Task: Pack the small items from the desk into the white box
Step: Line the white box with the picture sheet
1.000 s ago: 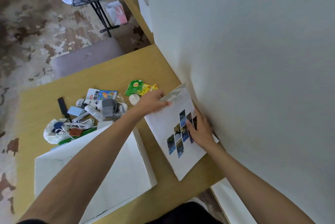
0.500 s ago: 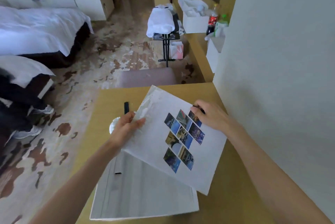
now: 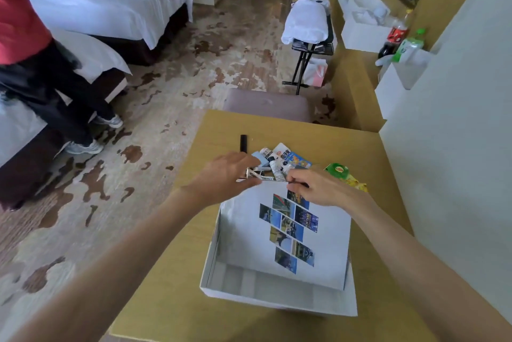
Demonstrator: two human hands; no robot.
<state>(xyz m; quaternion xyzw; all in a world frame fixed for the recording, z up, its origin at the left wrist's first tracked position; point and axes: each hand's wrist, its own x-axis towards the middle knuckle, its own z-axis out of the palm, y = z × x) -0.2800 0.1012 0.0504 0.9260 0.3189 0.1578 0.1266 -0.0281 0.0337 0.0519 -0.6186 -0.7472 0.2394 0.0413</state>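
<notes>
My right hand point(image 3: 321, 188) pinches the top edge of the photo sheet point(image 3: 246, 233) lying tilted in the white box point(image 3: 277, 300), while my left hand point(image 3: 224, 175) spreads loose-fingered over the small items point(image 3: 279, 161) heaped just beyond on the wooden desk point(image 3: 304, 131), patterned carpet point(image 3: 166, 92) alongside.

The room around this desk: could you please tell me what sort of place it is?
Most likely a hotel room. Two beds are made up in white linen, a folding luggage rack holds a white bundle, and a patterned carpet covers the floor.
</notes>
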